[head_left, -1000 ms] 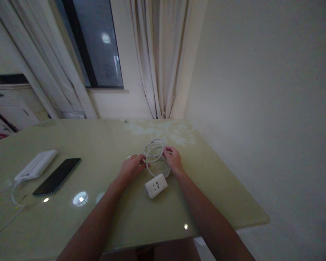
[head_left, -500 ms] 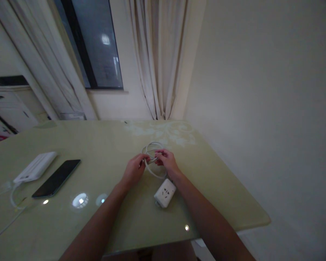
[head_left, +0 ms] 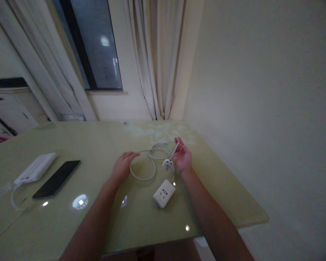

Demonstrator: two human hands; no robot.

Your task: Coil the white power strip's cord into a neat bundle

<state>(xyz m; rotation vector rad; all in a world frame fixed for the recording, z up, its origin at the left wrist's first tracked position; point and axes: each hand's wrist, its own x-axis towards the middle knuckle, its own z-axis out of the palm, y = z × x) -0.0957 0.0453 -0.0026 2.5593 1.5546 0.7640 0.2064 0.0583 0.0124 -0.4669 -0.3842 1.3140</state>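
Note:
A white power cord [head_left: 143,179] lies in loose loops on the table between my hands. My left hand [head_left: 122,166] pinches the left side of a loop, fingertips pointing right. In my right hand [head_left: 183,155], the fingers are closed on the cord at the right, lifted a little above the tabletop. From that grip a white plug [head_left: 167,165] hangs just left of the palm. Nearer to me, a white socket block [head_left: 164,193] rests on the table with its outlet holes facing up.
A black phone [head_left: 57,179] and a white power bank [head_left: 36,168] with a thin cable lie at the left of the glossy green table [head_left: 97,141]. A wall [head_left: 247,108] runs along the right, and curtains [head_left: 157,58] hang behind.
My hands have moved apart, left hand leftward and right hand right and up. The bundled cord has spread into wider loops, and the plug now shows beneath the right hand.

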